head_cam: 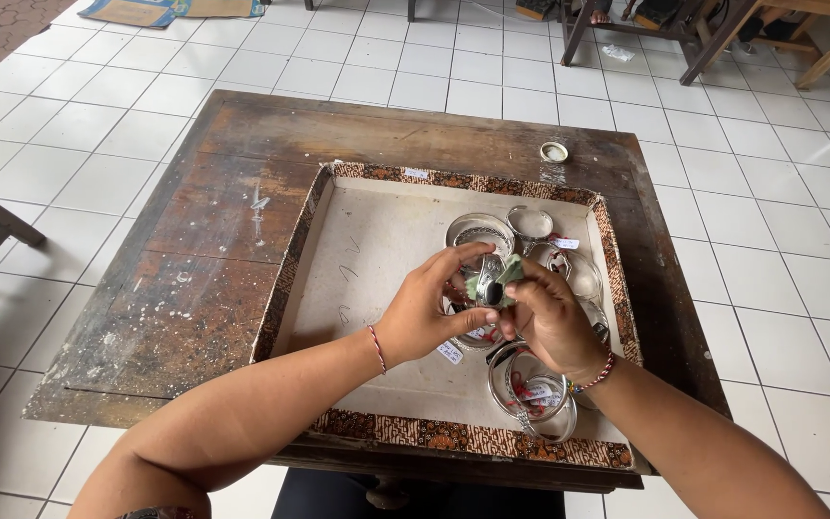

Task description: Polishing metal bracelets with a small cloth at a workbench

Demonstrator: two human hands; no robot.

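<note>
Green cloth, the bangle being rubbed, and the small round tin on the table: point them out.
green cloth (509, 272), head view, on its folded top.
silver bangle (489, 291), head view, on its band between the fingers.
small round tin (554, 152), head view, on its rim.

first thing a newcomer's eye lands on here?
Both hands meet over the middle of the shallow cardboard tray: the left hand pinches a small silver piece while the right hand presses a green cloth against it. Silver bangles cluster in the tray's right half, on a worn wooden table.
</note>
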